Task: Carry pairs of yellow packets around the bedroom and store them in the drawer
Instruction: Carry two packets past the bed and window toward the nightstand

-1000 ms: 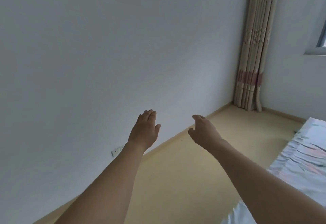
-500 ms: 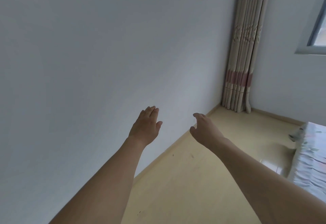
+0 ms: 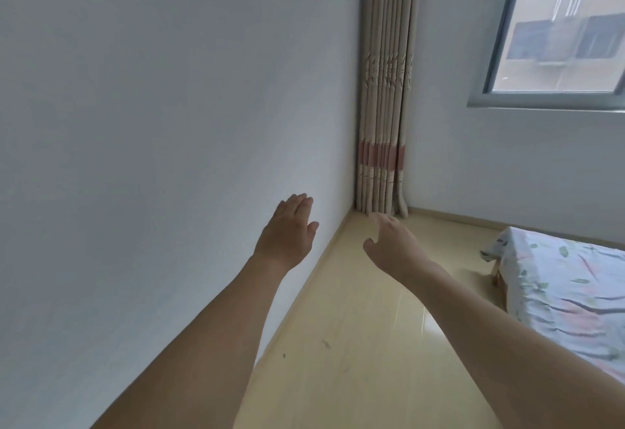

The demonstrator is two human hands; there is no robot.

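While our left hand (image 3: 287, 229) and right hand (image 3: 389, 242) hang spread and empty, we should probably seek packets; none show.

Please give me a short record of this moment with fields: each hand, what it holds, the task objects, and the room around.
left hand: open, palm down, fingers together, holding nothing
right hand: open, relaxed, holding nothing
yellow packets: none in view
drawer: not in view
wall: plain white, on the left, close beside the left hand
floor: pale yellow, glossy, a few small marks
curtain: beige with a pink band, gathered in the corner
window: upper right, a building outside
bed: at the right, patterned sheet
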